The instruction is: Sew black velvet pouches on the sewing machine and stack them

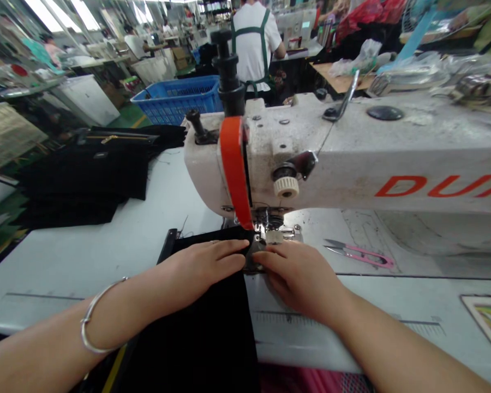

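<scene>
My left hand (207, 267) lies flat on a black fabric piece (204, 333), fingers stretched toward the needle area of a sewing machine (331, 153). The fabric runs from under the presser foot (262, 234) down over the table's front edge. On the right of the fabric, my right hand (303, 275) rests by the foot, its fingers bent and together, the tips close to the fabric's edge. Whatever those fingers pinch is hidden. An orange guard (232, 169) partly covers the needle.
Pink thread snips (364, 255) lie right of the needle area. Stacked black fabric pieces with a zipper (94, 169) sit at the table's left. Behind the machine stand a blue crate (180, 101) and a seated person in a white shirt (253, 43).
</scene>
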Demonstrator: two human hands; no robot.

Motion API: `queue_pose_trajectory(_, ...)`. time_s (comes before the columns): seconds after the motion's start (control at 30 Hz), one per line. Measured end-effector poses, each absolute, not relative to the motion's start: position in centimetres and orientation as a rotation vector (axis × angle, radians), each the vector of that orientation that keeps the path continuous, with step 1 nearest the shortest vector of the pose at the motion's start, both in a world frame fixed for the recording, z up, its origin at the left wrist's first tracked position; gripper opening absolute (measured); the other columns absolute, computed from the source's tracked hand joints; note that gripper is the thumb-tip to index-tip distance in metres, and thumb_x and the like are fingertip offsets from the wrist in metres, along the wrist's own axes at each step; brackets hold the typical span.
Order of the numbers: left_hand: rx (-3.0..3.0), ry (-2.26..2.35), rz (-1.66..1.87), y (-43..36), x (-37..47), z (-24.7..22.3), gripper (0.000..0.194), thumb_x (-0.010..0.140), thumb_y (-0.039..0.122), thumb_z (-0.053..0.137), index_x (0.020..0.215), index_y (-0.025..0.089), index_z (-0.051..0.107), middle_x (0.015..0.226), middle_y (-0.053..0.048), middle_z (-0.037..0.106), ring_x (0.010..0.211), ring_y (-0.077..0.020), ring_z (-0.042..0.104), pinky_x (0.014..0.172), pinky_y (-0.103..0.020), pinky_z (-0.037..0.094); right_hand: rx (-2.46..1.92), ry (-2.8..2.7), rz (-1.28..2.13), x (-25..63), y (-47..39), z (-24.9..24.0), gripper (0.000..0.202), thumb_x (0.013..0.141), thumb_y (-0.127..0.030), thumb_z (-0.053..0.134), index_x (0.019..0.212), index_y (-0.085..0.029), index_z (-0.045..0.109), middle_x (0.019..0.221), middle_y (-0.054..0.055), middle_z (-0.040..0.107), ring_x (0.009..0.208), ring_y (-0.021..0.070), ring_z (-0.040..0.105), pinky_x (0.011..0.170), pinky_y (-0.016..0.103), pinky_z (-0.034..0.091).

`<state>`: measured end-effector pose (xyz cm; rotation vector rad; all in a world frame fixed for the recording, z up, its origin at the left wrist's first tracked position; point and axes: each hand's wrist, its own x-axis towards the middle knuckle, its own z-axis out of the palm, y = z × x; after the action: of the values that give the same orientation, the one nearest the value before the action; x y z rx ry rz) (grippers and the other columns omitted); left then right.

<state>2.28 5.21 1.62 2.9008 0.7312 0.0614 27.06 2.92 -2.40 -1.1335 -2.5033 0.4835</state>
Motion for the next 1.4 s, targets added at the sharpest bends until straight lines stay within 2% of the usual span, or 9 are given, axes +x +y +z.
queue_pose_trajectory(0.07, 2.866, 0.784, 0.101, 5.2, 2.3, 1.4, 0.028, 0.095, 0.006, 0.045, 0.117, 0.016, 0.059, 0.138, -0.012, 0.056, 0.123, -0.0200, 0.057, 0.105, -0.033, 0.049, -1.181, -2.470, 0.484, 27.0, 2.9, -2.4, 0.028, 0.087, -0.012, 0.050, 0.113, -0.019, 0.059, 0.097, 0.006, 0.065, 0.087, 0.0227, 0.059, 0.073, 0.034, 0.043)
queue_pose_trajectory(0.27, 2.720, 0.840, 0.246, 5.3, 3.1, 2.0, 0.027, 0.093, 0.005, 0.042, 0.110, 0.016, 0.060, 0.127, -0.010, 0.063, 0.117, -0.0165, 0.061, 0.101, -0.027, 0.051, -1.182, -2.476, 0.488, 26.8, 2.6, -2.5, 0.034, 0.087, -0.012, 0.050, 0.120, -0.021, 0.054, 0.105, 0.006, 0.065, 0.089, 0.0226, 0.058, 0.075, 0.034, 0.042)
queue_pose_trajectory(0.4, 2.664, 0.858, 0.226, 5.5, 3.4, 2.7, 0.030, 0.089, 0.001, 0.039, 0.103, 0.017, 0.060, 0.119, -0.007, 0.066, 0.111, -0.0154, 0.063, 0.099, -0.028, 0.052, -1.252, -2.435, 0.482, 26.8, 2.5, -2.5, 0.026, 0.089, -0.013, 0.048, 0.112, -0.017, 0.057, 0.096, 0.007, 0.065, 0.087, 0.0230, 0.058, 0.074, 0.034, 0.042)
queue_pose_trajectory(0.57, 2.699, 0.837, 0.137, 6.2, 2.8, 3.0, 0.037, 0.091, 0.002, 0.038, 0.117, 0.018, 0.059, 0.132, -0.008, 0.061, 0.122, -0.0170, 0.058, 0.103, -0.031, 0.048, -1.200, -2.527, 0.449, 26.6, 2.5, -2.4, 0.045, 0.087, -0.013, 0.049, 0.131, -0.022, 0.053, 0.105, 0.008, 0.064, 0.089, 0.0235, 0.058, 0.075, 0.035, 0.043)
queue_pose_trajectory(0.67, 2.750, 0.765, 0.007, 6.9, 3.1, 3.8, 0.036, 0.094, 0.005, 0.042, 0.122, 0.023, 0.056, 0.134, -0.005, 0.060, 0.123, -0.0165, 0.058, 0.104, -0.030, 0.047, -1.230, -2.545, 0.427, 26.1, 2.5, -2.5, 0.037, 0.088, -0.015, 0.050, 0.122, -0.021, 0.060, 0.104, 0.009, 0.064, 0.090, 0.0242, 0.058, 0.076, 0.036, 0.043)
queue_pose_trajectory(0.83, 2.891, 0.580, -0.256, 6.8, 5.0, 5.1, 0.025, 0.087, 0.002, 0.053, 0.106, 0.018, 0.061, 0.119, -0.008, 0.066, 0.110, -0.0223, 0.064, 0.095, -0.034, 0.050, -1.280, -2.524, 0.417, 25.8, 2.6, -2.3, 0.027, 0.088, -0.016, 0.050, 0.111, -0.022, 0.064, 0.096, 0.007, 0.064, 0.086, 0.0234, 0.057, 0.074, 0.036, 0.042)
queue_pose_trajectory(0.97, 2.923, 0.545, -0.268, 6.3, 5.7, 4.7, 0.019, 0.089, 0.005, 0.052, 0.101, 0.018, 0.059, 0.111, -0.008, 0.066, 0.105, -0.0218, 0.063, 0.094, -0.034, 0.048, -1.269, -2.513, 0.441, 25.9, 2.6, -2.3, 0.023, 0.087, -0.014, 0.052, 0.105, -0.021, 0.064, 0.098, 0.007, 0.064, 0.087, 0.0228, 0.056, 0.074, 0.035, 0.041)
queue_pose_trajectory(1.2, 2.876, 0.523, -0.139, 7.0, 6.0, 4.5, 0.030, 0.084, -0.003, 0.046, 0.102, 0.016, 0.061, 0.102, -0.007, 0.069, 0.095, -0.0208, 0.066, 0.085, -0.032, 0.051, -1.253, -2.527, 0.426, 25.9, 2.4, -2.3, 0.018, 0.083, -0.012, 0.053, 0.094, -0.019, 0.065, 0.094, 0.007, 0.063, 0.083, 0.0226, 0.055, 0.072, 0.035, 0.040)
queue_pose_trajectory(1.4, 2.755, 0.630, -0.053, 7.8, 5.4, 4.5, 0.039, 0.078, -0.001, 0.048, 0.112, 0.015, 0.059, 0.110, -0.009, 0.068, 0.101, -0.0219, 0.066, 0.091, -0.035, 0.052, -1.266, -2.549, 0.411, 26.2, 2.7, -2.5, 0.029, 0.084, -0.014, 0.050, 0.110, -0.020, 0.062, 0.099, 0.007, 0.063, 0.085, 0.0228, 0.055, 0.072, 0.035, 0.039)
